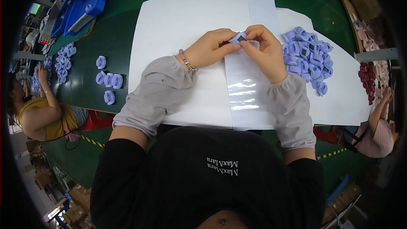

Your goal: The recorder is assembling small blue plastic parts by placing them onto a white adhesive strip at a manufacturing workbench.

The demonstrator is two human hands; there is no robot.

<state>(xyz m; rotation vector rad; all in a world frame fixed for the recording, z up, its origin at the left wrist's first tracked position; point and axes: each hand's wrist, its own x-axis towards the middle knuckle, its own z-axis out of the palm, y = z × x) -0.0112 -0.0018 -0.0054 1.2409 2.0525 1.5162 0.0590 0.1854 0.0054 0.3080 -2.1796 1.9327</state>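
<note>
Between both hands, above the white sheet (182, 89), is a small lavender wristwatch (238, 38) with a dark square face. My left hand (212, 47) pinches it from the left, thumb and fingers closed on its edge. From the right, my right hand (265, 53) grips it with thumb and forefinger. A heap of similar lavender watches (307, 55) lies on the white sheet to the right of my right hand. Clear plastic film sheets (245, 89) lie under and in front of my hands.
Several lavender watches (109, 79) sit on the green table to the left, and more farther left. A blue tray (87, 6) stands at the far left. Co-workers sit at either side, one in yellow (44, 116), one in pink (375, 138). Dark red pieces (366, 80) lie at right.
</note>
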